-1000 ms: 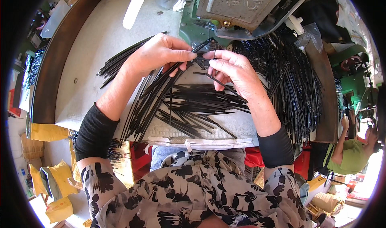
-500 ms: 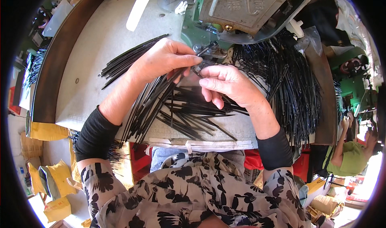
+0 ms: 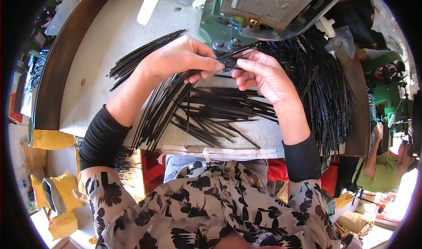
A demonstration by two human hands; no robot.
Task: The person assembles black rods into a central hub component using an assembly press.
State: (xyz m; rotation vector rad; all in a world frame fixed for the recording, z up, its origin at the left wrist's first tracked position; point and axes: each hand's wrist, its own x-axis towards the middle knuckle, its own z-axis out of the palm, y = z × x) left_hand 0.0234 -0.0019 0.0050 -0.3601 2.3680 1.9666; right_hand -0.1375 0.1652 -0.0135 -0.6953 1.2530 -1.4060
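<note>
My left hand [image 3: 182, 60] is closed, thumb against fingers, on thin black strips [image 3: 169, 104] that trail down toward the table's near edge. Right beside it, my right hand [image 3: 266, 75] pinches a dark piece between thumb and forefinger, close to my left fingertips. The fingers partly cover this piece, and I cannot make out its exact shape. Just beyond both hands stands a green machine [image 3: 209, 27] with round metal bolts at its base. Between and below my hands lies a loose spread of black strips [image 3: 220, 104].
A thick heap of black strips [image 3: 327, 99] fills the table's right side. A smaller bundle [image 3: 138, 58] lies at left. A brown raised rim [image 3: 48, 90] borders the pale tabletop [image 3: 105, 33]. A grey metal cover [image 3: 268, 5] overhangs the back. A person in green [image 3: 382, 172] sits at far right.
My right hand has moved up and to the right, its fingers now drawn in on the dark piece. My left hand has stayed nearly in place.
</note>
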